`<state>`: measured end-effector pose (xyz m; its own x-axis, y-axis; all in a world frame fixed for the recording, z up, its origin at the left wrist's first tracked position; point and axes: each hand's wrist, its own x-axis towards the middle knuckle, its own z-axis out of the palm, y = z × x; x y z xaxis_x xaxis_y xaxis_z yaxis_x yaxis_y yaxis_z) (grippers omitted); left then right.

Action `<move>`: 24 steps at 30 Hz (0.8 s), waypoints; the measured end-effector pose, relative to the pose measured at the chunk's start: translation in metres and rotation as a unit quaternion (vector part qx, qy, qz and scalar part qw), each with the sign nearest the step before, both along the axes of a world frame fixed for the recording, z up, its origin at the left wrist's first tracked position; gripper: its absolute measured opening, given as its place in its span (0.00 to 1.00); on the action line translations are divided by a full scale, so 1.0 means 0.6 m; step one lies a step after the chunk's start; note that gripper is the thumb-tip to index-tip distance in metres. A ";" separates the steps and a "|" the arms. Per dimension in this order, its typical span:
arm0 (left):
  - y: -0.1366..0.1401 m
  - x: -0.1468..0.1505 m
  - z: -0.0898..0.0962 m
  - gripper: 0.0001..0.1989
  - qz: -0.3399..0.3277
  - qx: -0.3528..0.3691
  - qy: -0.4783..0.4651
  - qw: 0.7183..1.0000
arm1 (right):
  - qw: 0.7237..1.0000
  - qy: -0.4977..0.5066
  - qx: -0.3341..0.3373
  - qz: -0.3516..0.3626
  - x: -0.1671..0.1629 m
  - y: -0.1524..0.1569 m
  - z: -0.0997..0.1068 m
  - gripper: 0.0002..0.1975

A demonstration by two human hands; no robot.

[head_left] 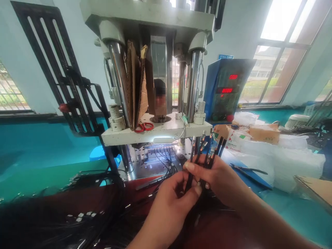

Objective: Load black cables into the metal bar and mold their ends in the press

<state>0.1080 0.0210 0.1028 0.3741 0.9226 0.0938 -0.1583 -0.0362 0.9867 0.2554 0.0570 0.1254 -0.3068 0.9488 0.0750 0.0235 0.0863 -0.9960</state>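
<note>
1. Left hand (168,204): fingers curled, thumb and forefinger brought together in a pinch on the lower part of the black cables (206,162). Exact strands gripped: cannot tell.
2. Right hand (219,176): thumb and fingers closed round the same bunch, just beside the left hand. Cables fan upward, metal ends on top, in front of the press's right side.
3. Under both hands: dark red table (223,230). At left, a heap of cables (49,221) with small pale ends, partly blurred.
4. Behind the hands: perforated metal plate (154,168), several thin cables lying across its lit part; lamp (164,140) on the slab edge above.
5. Press (145,14): pale blocks, shiny posts. On its middle slab (124,137), red-handled scissors (148,124) beside upright cardboard (131,86).
6. Right of press: blue control box (220,93), red digits glowing. Nearer, a pliers-like tool (250,169) on a blue board (255,181), plastic bags (298,160) beyond.
7. Farther out: black slotted bracket (69,77) at left, window (273,65) at right.
</note>
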 end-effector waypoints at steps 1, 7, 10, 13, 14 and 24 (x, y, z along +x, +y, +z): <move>-0.001 -0.005 -0.002 0.08 -0.010 -0.013 0.007 1.000 | 1.000 -0.006 0.003 -0.002 0.000 -0.001 -0.001 0.16; -0.005 -0.041 -0.024 0.09 -0.043 -0.086 0.040 0.995 | 1.000 0.019 -0.010 -0.012 0.003 -0.002 -0.007 0.12; -0.004 -0.045 -0.029 0.10 -0.016 -0.081 0.018 0.996 | 1.000 0.005 0.011 -0.002 0.003 -0.001 -0.010 0.10; -0.005 -0.038 -0.027 0.10 0.002 -0.088 -0.001 0.996 | 1.000 -0.007 0.017 0.016 0.000 -0.001 -0.013 0.13; -0.005 -0.035 -0.026 0.10 0.009 -0.094 -0.005 0.996 | 1.000 -0.008 0.013 0.023 -0.001 -0.001 -0.014 0.14; -0.003 -0.003 -0.026 0.10 0.001 -0.079 -0.041 0.996 | 0.999 0.039 0.010 0.015 -0.014 -0.010 -0.039 0.10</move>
<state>0.1060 0.0192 0.0873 0.3690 0.9291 -0.0221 -0.2388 0.1178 0.9639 0.2469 0.0510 0.1017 -0.3272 0.9375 0.1182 -0.0567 0.1054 -0.9928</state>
